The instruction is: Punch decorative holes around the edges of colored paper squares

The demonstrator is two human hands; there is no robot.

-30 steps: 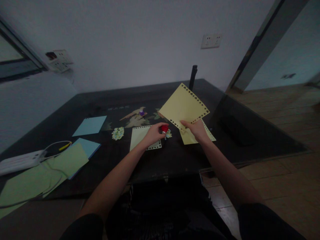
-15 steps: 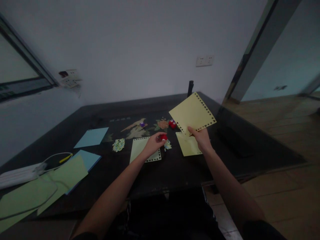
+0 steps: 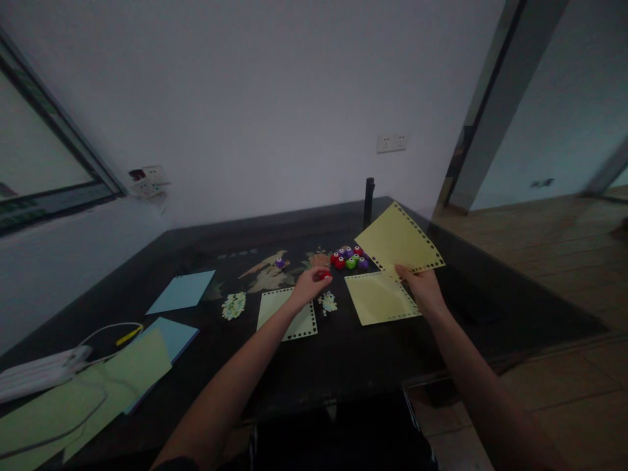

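Yellow paper sheet (image 3: pixel 400 241) with punched edges, held up off the table (image 3: pixel 343 347) right of frame centre, tilted; right hand (image 3: pixel 422 288) pinches its lower corner between thumb and fingers. Left hand (image 3: pixel 310 285) at centre is curled closed around a small red punch (image 3: pixel 324 275), just above a pale green punched sheet (image 3: pixel 289 312).

A second yellow sheet (image 3: pixel 380 297) lies flat below the raised one. Cluster of small punches (image 3: pixel 349 256), red, green and purple, sits just left of the raised sheet; a lone purple punch (image 3: pixel 279 263) further left. Punched scraps (image 3: pixel 327 302) lie between the two flat sheets.

Judgement: edge-punching is in hand; the next punch would need sheet edge and punch slot brought together.

Dim light. The punch slot is hidden by fingers. Lower left: blue sheets (image 3: pixel 181 292), green sheets (image 3: pixel 78 399) cut off by the frame, white power strip (image 3: pixel 39 371) with cable.
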